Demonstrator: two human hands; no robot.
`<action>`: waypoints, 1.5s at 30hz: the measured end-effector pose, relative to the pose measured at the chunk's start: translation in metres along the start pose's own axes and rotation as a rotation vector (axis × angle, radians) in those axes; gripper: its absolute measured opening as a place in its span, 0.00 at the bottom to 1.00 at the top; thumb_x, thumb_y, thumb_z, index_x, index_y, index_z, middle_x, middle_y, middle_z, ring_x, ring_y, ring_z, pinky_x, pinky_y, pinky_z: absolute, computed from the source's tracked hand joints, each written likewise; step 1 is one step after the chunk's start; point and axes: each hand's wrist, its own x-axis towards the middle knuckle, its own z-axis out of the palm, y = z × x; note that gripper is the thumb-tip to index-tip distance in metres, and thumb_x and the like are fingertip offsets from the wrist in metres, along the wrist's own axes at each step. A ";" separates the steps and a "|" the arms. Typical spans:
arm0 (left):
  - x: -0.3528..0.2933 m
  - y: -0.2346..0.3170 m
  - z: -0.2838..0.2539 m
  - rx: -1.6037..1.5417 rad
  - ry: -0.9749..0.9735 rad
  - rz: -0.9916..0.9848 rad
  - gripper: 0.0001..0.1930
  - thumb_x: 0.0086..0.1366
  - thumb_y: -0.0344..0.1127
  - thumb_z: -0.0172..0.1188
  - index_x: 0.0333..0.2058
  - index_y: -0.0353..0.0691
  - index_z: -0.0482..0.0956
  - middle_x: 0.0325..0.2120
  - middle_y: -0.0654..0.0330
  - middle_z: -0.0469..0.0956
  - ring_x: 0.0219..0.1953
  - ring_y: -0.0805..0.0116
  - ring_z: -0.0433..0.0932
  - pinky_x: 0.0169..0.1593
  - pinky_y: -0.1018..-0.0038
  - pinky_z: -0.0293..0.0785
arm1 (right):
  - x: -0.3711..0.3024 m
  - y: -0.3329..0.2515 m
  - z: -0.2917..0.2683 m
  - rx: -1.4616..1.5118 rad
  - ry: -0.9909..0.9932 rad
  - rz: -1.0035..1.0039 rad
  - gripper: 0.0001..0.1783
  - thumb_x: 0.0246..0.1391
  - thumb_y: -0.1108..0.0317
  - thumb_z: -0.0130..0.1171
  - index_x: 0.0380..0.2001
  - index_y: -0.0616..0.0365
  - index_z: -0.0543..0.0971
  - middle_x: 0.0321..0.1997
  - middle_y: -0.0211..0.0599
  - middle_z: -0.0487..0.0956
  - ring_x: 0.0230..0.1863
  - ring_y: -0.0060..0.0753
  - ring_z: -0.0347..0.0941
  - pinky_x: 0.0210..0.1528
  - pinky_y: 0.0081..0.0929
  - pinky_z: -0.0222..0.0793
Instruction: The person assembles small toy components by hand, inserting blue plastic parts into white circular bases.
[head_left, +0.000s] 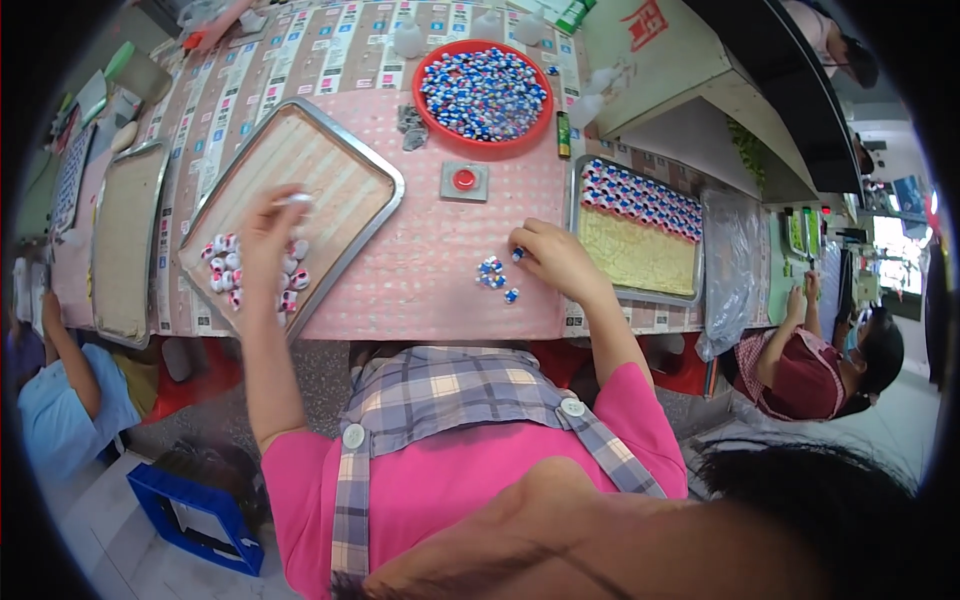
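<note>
Over the metal tray (372, 170) on the left, my left hand (268, 222) is raised, its fingers closed on a small white piece (298, 200) smeared by motion. Below that hand, several rounded white pieces with red and dark marks (226, 262) lie in the tray. My right hand (552, 258) rests on the pink-checked cloth, finger and thumb pinching a small blue-and-white piece (517, 254). Beside its fingertips sits a little cluster of similar blue-and-white pieces (490, 272). Between the hands and farther off stands a small grey square block with a red round pad (464, 180).
A red basin (424, 112) full of blue-and-white pieces stands at the back. To the right, a tray (640, 296) holds rows of finished-looking pieces on yellow lining, beside clear plastic (728, 290). Another tray (125, 250) lies far left. Co-workers sit at both sides.
</note>
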 end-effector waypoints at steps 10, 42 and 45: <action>-0.048 0.017 0.101 -0.471 -0.398 -0.147 0.17 0.53 0.23 0.57 0.44 0.35 0.71 0.40 0.59 0.74 0.36 0.77 0.73 0.43 0.80 0.70 | 0.016 -0.028 0.010 0.906 0.188 0.062 0.09 0.47 0.76 0.55 0.35 0.63 0.75 0.33 0.32 0.77 0.36 0.21 0.73 0.39 0.19 0.68; -0.056 0.003 0.108 -1.165 -0.229 -0.593 0.10 0.61 0.36 0.52 0.39 0.40 0.71 0.35 0.56 0.76 0.35 0.70 0.77 0.37 0.77 0.75 | 0.053 -0.003 0.013 1.044 0.435 0.201 0.09 0.47 0.74 0.57 0.32 0.62 0.71 0.26 0.33 0.76 0.28 0.22 0.72 0.31 0.18 0.67; -0.052 -0.013 0.109 -1.029 -0.094 -0.553 0.09 0.60 0.36 0.53 0.39 0.41 0.71 0.36 0.58 0.75 0.32 0.76 0.75 0.34 0.81 0.75 | 0.075 0.003 0.011 0.496 0.386 0.143 0.07 0.46 0.73 0.57 0.31 0.60 0.72 0.26 0.30 0.76 0.28 0.20 0.72 0.31 0.19 0.67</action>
